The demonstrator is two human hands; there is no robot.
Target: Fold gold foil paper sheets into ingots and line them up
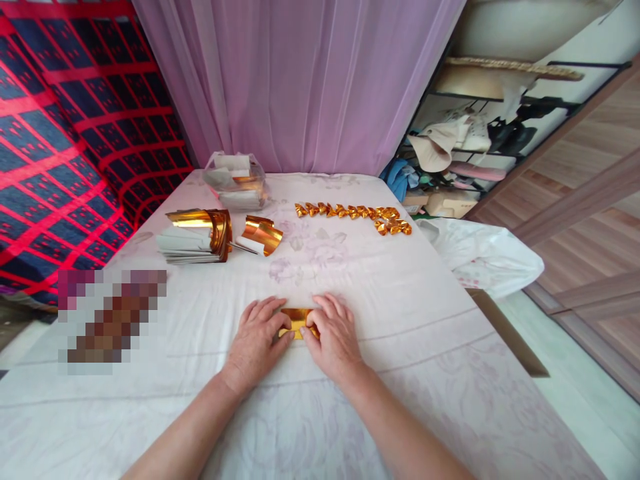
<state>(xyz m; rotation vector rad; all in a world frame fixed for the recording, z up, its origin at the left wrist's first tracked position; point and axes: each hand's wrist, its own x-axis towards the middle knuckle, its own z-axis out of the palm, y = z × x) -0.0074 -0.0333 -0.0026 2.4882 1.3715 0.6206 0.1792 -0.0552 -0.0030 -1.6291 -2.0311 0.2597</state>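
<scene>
A small strip of shiny gold foil paper [296,315] lies on the cloth-covered table in front of me. At its left end, my left hand [256,340] pinches it with thumb and forefinger, the other fingers resting on the cloth. My right hand [336,333] grips the right end in the same way, its thumb near the lower edge. Both ends of the paper are partly hidden by my fingers. Beyond my hands, several folded gold paper pieces [340,211] stand in a row toward the right.
At the back left are a stack of gold and white paper sheets [193,241], a smaller curled pile [263,233] and a plastic bag of paper [235,183]. A blurred patch [115,320] covers something at left. A white plastic bag [485,257] sits off the table's right edge.
</scene>
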